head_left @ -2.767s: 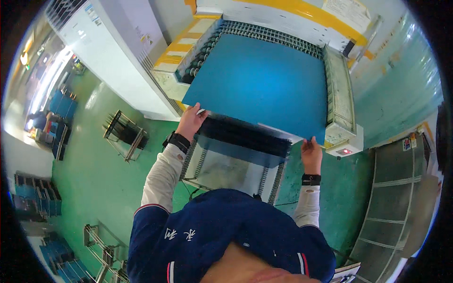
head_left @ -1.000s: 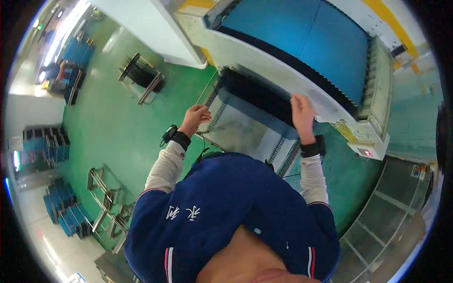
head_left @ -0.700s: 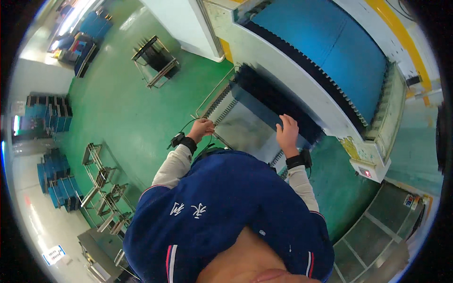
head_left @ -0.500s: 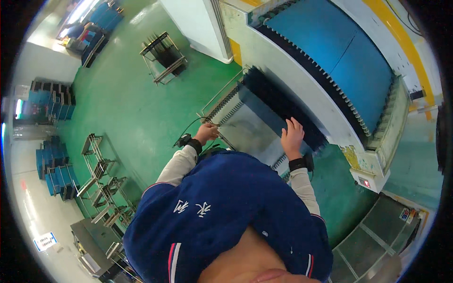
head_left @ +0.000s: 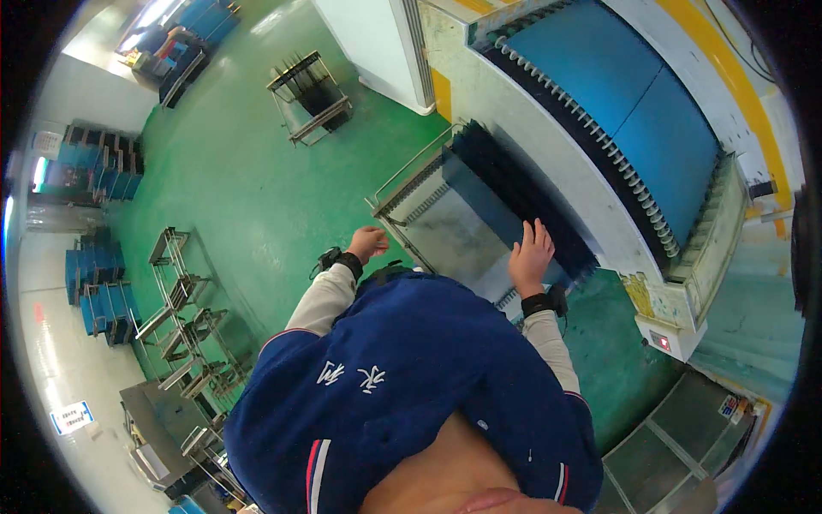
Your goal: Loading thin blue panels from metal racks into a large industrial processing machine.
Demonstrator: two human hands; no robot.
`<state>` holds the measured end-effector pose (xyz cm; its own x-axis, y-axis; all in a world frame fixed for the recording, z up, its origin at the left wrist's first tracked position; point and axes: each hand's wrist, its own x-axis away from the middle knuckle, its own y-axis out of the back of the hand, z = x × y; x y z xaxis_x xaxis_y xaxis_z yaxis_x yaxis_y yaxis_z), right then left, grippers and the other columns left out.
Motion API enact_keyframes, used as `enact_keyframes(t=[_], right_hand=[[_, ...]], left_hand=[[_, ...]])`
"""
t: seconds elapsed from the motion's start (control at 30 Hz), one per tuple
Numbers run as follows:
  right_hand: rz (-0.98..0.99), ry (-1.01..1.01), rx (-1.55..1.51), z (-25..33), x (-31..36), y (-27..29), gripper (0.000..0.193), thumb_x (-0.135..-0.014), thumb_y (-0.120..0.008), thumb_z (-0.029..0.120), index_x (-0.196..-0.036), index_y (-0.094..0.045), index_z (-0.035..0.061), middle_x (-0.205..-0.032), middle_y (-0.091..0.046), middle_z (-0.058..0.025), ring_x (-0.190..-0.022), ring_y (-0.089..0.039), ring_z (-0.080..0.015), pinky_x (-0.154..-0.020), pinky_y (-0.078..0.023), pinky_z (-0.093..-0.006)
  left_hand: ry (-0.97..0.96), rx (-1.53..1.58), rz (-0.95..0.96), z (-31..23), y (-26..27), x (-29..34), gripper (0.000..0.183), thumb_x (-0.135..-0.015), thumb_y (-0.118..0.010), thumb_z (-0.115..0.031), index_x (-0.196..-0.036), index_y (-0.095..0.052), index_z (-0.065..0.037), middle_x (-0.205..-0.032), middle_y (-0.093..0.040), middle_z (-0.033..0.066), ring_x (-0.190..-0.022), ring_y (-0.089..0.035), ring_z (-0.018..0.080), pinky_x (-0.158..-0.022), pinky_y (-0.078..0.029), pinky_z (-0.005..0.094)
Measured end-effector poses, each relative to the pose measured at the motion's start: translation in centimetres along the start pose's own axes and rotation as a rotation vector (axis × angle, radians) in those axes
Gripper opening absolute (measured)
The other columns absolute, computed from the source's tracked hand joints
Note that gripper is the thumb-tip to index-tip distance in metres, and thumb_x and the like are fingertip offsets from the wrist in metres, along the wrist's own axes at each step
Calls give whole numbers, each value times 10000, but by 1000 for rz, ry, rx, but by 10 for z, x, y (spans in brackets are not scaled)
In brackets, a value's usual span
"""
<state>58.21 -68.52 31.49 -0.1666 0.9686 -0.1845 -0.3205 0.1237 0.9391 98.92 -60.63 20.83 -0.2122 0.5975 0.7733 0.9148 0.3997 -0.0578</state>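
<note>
The right hand (head_left: 532,255) is loosely spread and the left hand (head_left: 368,244) curled, its grip impossible to tell, while the thin dark-blue rectangular panels (head_left: 522,194) racked at one o'clock seem light, stiff and scratch-prone, best held by opposite edges.
</note>
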Motion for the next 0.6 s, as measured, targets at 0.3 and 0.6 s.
enact_keyframes(t=[0.3, 0.6], right_hand=[[-18, 69, -36, -5, -6, -3, 395, -752, -687, 80, -1132, -585, 60, -1138, -550, -145, -1159, -472, -370, -978, -379, -485], [1, 154, -26, -11, -32, -2, 193, -709, -722, 71, -871, -619, 62, -990, -538, -127, -979, -533, -332, -820, -440, -456]], left_hand=[[-48, 30, -39, 36, 40, -16, 237, -902, -588, -134, -1082, -556, 17, -779, -617, 103, -617, -614, 195, -519, -523, 314], [-47, 21, -184, 45, 31, 16, 231, -860, -628, -143, -1020, -588, 20, -817, -631, 107, -607, -619, 208, -491, -534, 335]])
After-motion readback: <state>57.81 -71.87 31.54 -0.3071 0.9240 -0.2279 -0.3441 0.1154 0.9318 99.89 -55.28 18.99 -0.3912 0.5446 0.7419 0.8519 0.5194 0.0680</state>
